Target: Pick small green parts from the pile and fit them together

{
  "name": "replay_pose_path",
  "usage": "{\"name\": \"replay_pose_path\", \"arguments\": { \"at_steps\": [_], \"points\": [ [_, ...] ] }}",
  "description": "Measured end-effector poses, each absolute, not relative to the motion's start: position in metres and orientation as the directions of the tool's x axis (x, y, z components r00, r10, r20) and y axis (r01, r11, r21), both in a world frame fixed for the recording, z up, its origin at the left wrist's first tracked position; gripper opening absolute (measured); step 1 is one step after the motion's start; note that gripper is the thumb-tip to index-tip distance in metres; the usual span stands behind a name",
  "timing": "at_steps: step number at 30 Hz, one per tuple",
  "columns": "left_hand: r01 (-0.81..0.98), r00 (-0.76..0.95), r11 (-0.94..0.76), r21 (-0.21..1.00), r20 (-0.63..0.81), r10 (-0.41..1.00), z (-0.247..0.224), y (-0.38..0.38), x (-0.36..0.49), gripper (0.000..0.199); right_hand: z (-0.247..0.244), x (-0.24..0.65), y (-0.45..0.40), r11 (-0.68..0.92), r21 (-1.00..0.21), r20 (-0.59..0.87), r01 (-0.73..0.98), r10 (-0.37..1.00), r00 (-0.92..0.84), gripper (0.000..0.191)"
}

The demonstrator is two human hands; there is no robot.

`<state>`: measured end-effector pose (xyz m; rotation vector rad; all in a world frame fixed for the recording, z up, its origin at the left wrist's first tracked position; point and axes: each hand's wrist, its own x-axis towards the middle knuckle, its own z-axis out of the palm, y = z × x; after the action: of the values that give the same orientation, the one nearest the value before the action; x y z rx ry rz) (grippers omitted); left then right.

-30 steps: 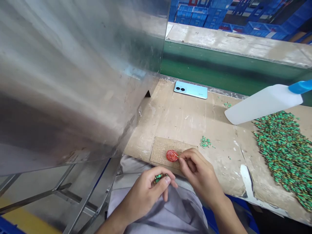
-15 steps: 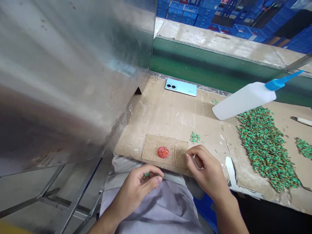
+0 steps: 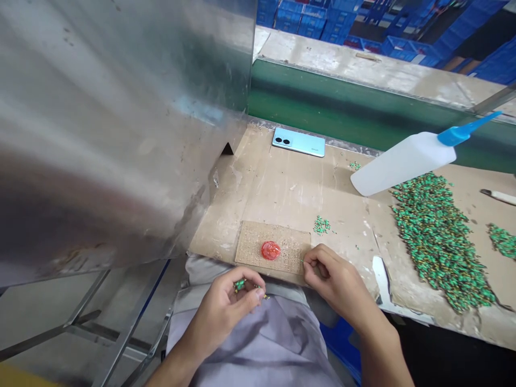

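Observation:
My left hand (image 3: 234, 301) is curled above my lap around several small green and yellow pieces (image 3: 239, 285), with a piece between thumb and forefinger. Beside the right end of a brown textured board (image 3: 252, 242), my right hand (image 3: 332, 274) pinches a tiny green piece (image 3: 302, 262) at its fingertips. A glossy red blob (image 3: 270, 250) sits on the middle of the board. Behind the board's right corner lies a small group of green pieces (image 3: 321, 225). A large heap of green and yellow pieces (image 3: 439, 242) spreads over the right side of the table.
A white bottle with a blue nozzle (image 3: 403, 164) stands tilted in view behind the heap. A light blue phone (image 3: 298, 142) lies at the back. A metal panel (image 3: 121, 134) rises on the left. A white-handled tool (image 3: 500, 196) lies far right.
My right hand has shifted slightly down and left with its piece. The fingers of my left hand have loosened a little, showing more of the green and yellow pieces.

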<state>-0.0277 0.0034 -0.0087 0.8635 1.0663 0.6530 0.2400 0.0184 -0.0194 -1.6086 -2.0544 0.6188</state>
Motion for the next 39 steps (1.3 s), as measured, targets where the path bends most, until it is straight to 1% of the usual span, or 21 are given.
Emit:
{"name": "replay_pose_path", "arguments": {
  "at_steps": [2, 5, 7, 10, 12, 14, 18, 21, 23, 25, 28, 30, 31, 33, 35, 37, 39],
  "points": [
    [-0.141, 0.373, 0.548, 0.825, -0.468, 0.801, -0.009, 0.003, -0.027, 0.017, -0.019, 0.243, 0.018, 0.208, -0.615, 0.078, 0.761, 0.976, -0.204, 0.013],
    [-0.283, 0.389, 0.598, 0.750, -0.481, 0.786, -0.010, 0.002, -0.026, 0.022, -0.012, 0.245, 0.016, 0.190, -0.643, 0.084, 0.742, 0.980, -0.178, 0.014],
    [-0.378, 0.397, 0.620, 0.688, -0.484, 0.780, -0.011, 0.002, -0.024, 0.025, -0.006, 0.240, 0.012, 0.172, -0.712, 0.094, 0.681, 0.984, -0.151, 0.014],
    [-0.491, 0.410, 0.632, 0.600, -0.481, 0.775, -0.012, 0.003, -0.019, 0.034, 0.001, 0.221, 0.000, 0.173, -0.876, 0.128, 0.450, 0.983, -0.129, 0.011],
    [-0.537, 0.414, 0.643, 0.547, -0.493, 0.765, -0.012, 0.003, -0.015, 0.033, 0.002, 0.203, -0.008, 0.183, -0.938, 0.144, 0.295, 0.978, -0.149, 0.009],
    [-0.567, 0.406, 0.647, 0.511, -0.510, 0.758, -0.012, 0.003, -0.012, 0.031, 0.001, 0.185, -0.013, 0.187, -0.959, 0.154, 0.213, 0.975, -0.162, 0.009],
    [-0.592, 0.394, 0.647, 0.481, -0.527, 0.753, -0.009, 0.003, -0.011, 0.029, -0.001, 0.161, -0.016, 0.179, -0.972, 0.164, 0.149, 0.981, -0.107, 0.010],
    [-0.617, 0.402, 0.637, 0.462, -0.511, 0.760, -0.007, 0.003, -0.012, 0.026, -0.001, 0.153, -0.016, 0.161, -0.983, 0.155, 0.087, 0.985, -0.070, 0.010],
    [-0.618, 0.401, 0.629, 0.472, -0.499, 0.768, -0.006, 0.002, -0.013, 0.025, -0.001, 0.151, -0.018, 0.145, -0.988, 0.142, 0.060, 0.988, -0.055, 0.009],
    [-0.580, 0.384, 0.625, 0.523, -0.501, 0.776, -0.008, 0.001, -0.015, 0.028, -0.001, 0.151, -0.019, 0.125, -0.991, 0.123, 0.044, 0.991, -0.048, 0.008],
    [-0.440, 0.311, 0.577, 0.687, -0.486, 0.816, -0.011, -0.001, -0.019, 0.029, -0.002, 0.153, -0.019, 0.119, -0.992, 0.118, 0.046, 0.993, -0.029, 0.008],
    [-0.320, 0.276, 0.518, 0.793, -0.445, 0.852, -0.013, -0.001, -0.021, 0.024, -0.004, 0.156, -0.019, 0.151, -0.985, 0.149, 0.082, 0.988, -0.033, 0.008],
    [-0.283, 0.273, 0.492, 0.824, -0.422, 0.864, -0.014, -0.002, -0.022, 0.024, -0.005, 0.158, -0.019, 0.178, -0.978, 0.174, 0.105, 0.984, -0.049, 0.007],
    [-0.283, 0.266, 0.467, 0.838, -0.399, 0.877, -0.016, -0.002, -0.022, 0.024, -0.008, 0.161, -0.020, 0.225, -0.965, 0.214, 0.133, 0.972, -0.095, 0.008],
    [-0.356, 0.229, 0.470, 0.808, -0.412, 0.882, -0.016, -0.002, -0.020, 0.027, -0.011, 0.161, -0.021, 0.251, -0.960, 0.238, 0.121, 0.964, -0.115, 0.009],
    [-0.419, 0.181, 0.467, 0.779, -0.432, 0.883, -0.016, -0.002, -0.018, 0.035, -0.014, 0.159, -0.023, 0.258, -0.961, 0.249, 0.095, 0.963, -0.103, 0.010],
    [-0.428, 0.166, 0.455, 0.781, -0.427, 0.889, -0.015, -0.003, -0.017, 0.035, -0.016, 0.156, -0.026, 0.258, -0.963, 0.252, 0.076, 0.965, -0.075, 0.009]
  ]
}}
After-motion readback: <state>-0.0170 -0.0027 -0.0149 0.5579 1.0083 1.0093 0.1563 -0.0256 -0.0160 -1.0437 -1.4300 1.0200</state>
